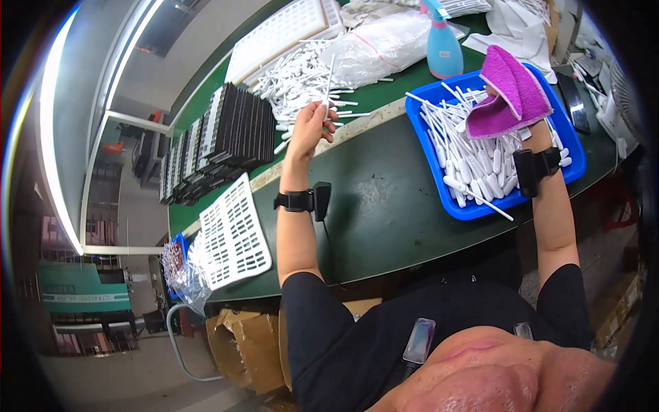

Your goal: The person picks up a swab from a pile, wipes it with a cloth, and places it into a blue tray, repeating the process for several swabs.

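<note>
My left hand (313, 129) is raised above the table's light edge strip, its fingertips pinched on a thin white plastic stick (330, 77) that points upward. Just beyond it lies a loose heap of similar white sticks (292, 79). My right hand (537, 132) is over the blue tray (458, 210) on the right, gripping a purple cloth (511, 96) that drapes over it and hides most of the fingers. White plastic sticks with one thicker end (480, 168) fill the tray. Several lie across its rim.
A stack of black slotted racks (237, 130) stands left of the heap, near a white perforated tray (235, 233). Behind are white trays (278, 34), plastic bags (384, 44) and a blue spray bottle (445, 51). A fan (623, 93) stands at far right; cardboard boxes (247, 347) are below the table.
</note>
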